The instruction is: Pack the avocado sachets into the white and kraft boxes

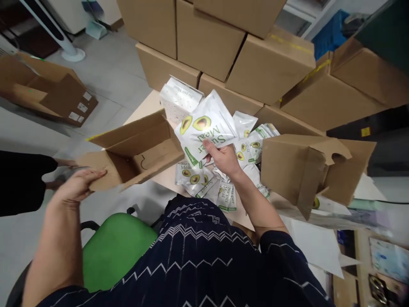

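Note:
My left hand (78, 184) pinches the end flap of an open cardboard box (143, 170), which is tilted at the table's left edge; its visible inside holds nothing. In my right hand (223, 160) is a white pouch (204, 123) printed with avocado halves and the words "Super Meal". The pouch is raised just right of the box's opening. Under and beside my right hand lies a loose pile of like pouches (227, 197). A white printed carton (180, 96) stands behind the box.
Stacked cardboard cartons (211, 42) wall off the table's back. An open cardboard box (287, 170) stands at the right. A green chair (118, 247) is at my left, another person in dark clothes (22, 183) beyond it. A large open carton (47, 91) sits on the floor.

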Tool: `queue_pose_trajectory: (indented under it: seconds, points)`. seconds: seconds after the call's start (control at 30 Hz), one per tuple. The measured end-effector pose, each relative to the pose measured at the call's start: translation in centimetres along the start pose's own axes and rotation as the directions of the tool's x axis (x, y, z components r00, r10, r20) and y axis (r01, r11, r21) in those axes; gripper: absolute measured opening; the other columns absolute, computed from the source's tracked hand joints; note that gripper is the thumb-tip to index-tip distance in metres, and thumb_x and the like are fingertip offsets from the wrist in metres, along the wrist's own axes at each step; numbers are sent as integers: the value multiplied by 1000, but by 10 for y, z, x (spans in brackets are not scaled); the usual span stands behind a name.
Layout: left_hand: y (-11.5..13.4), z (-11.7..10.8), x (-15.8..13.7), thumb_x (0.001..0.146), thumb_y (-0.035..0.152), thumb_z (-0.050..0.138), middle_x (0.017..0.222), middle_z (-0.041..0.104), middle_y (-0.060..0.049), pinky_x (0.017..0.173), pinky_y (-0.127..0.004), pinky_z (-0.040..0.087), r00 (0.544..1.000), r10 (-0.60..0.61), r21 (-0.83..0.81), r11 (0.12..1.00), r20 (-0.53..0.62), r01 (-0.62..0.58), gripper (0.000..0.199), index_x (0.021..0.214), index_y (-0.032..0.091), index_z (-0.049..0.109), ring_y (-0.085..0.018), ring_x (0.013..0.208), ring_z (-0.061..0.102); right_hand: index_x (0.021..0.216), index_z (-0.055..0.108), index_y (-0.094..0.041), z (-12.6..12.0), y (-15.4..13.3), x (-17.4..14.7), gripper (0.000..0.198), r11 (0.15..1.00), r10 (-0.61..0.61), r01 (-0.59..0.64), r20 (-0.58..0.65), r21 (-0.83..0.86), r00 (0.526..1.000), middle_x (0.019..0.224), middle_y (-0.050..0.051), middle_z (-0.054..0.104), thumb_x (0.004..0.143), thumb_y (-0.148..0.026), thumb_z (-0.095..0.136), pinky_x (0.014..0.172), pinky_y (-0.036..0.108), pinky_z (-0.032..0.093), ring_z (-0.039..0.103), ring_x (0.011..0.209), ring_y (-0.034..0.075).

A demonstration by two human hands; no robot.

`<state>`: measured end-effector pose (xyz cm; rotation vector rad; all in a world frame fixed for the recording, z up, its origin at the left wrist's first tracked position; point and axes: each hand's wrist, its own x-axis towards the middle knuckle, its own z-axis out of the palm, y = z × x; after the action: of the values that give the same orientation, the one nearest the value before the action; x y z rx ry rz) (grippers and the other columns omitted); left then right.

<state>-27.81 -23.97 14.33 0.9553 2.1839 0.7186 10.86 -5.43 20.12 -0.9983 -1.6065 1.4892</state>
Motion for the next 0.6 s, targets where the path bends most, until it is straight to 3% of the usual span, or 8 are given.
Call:
queue_pose_trajectory:
  seconds: [0.07,0.13,0.2,0.3,0.37,0.43,0.5,0.6]
  points:
    - [0,35,-16,51,78,67,62,63,-5,55,-35,55,997,-71,-140,987,25,74,61,68,20,59,-19,60,60,86,68,-18,5,-11,5,45,998,-46,47,30,-45,998,63,-2,60,87,-63,64,49,22,52,58,53,11]
    - [7,70,-33,45,58,82,59,59,-2,51,-28,50,980,-189,-462,865,61,195,50,66,20,58,-16,57,57,95,70,-18,11,-21,11,45,991,-62,77,130,-109,990,64,-1,61,91,-62,60,51,23,51,61,57,13]
    - [18,100,-49,51,48,83,56,55,0,49,-26,48,971,-217,-627,744,103,233,41,64,21,55,-14,54,55,96,71,-17,22,-28,18,43,970,-27,101,316,-222,949,65,0,62,95,-58,57,56,24,52,63,60,14]
    - [31,126,-66,60,44,79,53,46,5,45,-22,42,974,-220,-718,670,50,188,41,59,23,43,-10,47,47,89,71,-14,50,-26,33,33,868,117,202,581,-454,805,67,3,64,97,-44,60,63,25,50,64,67,16]
    - [32,132,-71,63,44,78,53,42,7,44,-20,38,974,-228,-712,683,2,162,41,64,23,43,-8,45,43,83,69,-13,73,-15,44,26,755,215,313,669,-576,712,70,6,66,96,-33,60,67,25,47,65,74,18]
    - [29,133,-71,63,42,79,60,47,8,48,-20,43,973,-228,-711,691,-45,129,39,78,23,49,-9,50,48,77,67,-12,98,3,54,24,664,314,390,712,-638,628,71,8,67,95,-27,59,70,25,45,66,78,20]
    - [24,130,-68,61,36,80,77,59,4,60,-23,52,971,-205,-720,692,-123,54,47,96,23,51,-12,65,60,75,66,-12,119,25,61,26,644,444,365,718,-672,536,72,9,68,95,-25,56,69,25,44,66,77,20]
    - [14,124,-63,58,29,80,106,64,-3,71,-28,58,962,-177,-718,695,-208,-28,70,119,25,47,-16,87,68,87,69,-12,146,59,66,20,704,590,147,687,-695,425,74,7,70,94,-27,57,66,24,47,66,72,18]
